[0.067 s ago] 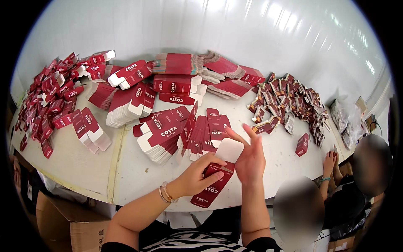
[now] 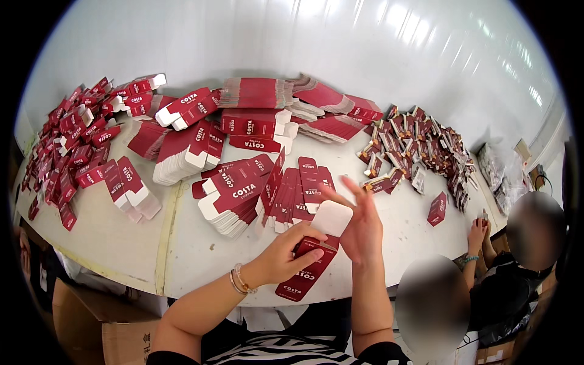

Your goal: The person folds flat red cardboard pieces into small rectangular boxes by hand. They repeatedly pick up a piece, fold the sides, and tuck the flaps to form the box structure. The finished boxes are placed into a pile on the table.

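Note:
My left hand (image 2: 286, 255) grips a red folding carton (image 2: 302, 277) near the table's front edge, thumb across its front face. The carton is opened out into a box, and its white end flap (image 2: 331, 218) stands up at the top. Beside that flap, my right hand (image 2: 363, 228) is raised with fingers spread and slightly blurred, holding nothing. Just beyond my hands lie a fan of flat red cartons (image 2: 289, 198) and a stack of flat red cartons (image 2: 237, 188).
More flat carton stacks (image 2: 255, 94) line the back by the white wall. Many formed red boxes (image 2: 76, 146) are heaped at left, small brown-red packets (image 2: 420, 146) at right. One closed red box (image 2: 437, 208) lies apart. A co-worker's hands (image 2: 478, 234) are at the right edge; cardboard boxes (image 2: 121, 337) stand below left.
My right hand has shifted very slightly, its fingers tilting left. The left hand and the carton have barely moved.

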Available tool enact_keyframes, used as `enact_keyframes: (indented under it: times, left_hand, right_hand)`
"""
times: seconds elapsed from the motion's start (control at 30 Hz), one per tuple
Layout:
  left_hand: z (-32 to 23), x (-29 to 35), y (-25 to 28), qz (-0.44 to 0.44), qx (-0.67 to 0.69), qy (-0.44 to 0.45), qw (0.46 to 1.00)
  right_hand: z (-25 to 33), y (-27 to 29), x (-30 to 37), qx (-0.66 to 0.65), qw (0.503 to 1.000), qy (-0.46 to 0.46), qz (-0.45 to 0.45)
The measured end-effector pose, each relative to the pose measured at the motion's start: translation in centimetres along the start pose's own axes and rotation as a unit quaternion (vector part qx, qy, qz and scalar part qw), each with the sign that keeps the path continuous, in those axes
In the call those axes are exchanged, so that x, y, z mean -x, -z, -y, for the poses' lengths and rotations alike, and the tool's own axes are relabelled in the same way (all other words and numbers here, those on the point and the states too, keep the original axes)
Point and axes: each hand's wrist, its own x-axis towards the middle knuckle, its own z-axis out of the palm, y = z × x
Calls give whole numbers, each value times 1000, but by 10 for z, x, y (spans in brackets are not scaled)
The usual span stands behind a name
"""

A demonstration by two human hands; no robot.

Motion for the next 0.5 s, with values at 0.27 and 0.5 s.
enact_keyframes:
  times: [0.27,0.5]
  left_hand:
    - [5,5,2,0,14,95,995]
    - [3,6,-1,-17,80,32,996]
  right_hand:
    - [5,-4,5,197,964,-77,162]
    - [12,-10,17,409,895,1,176]
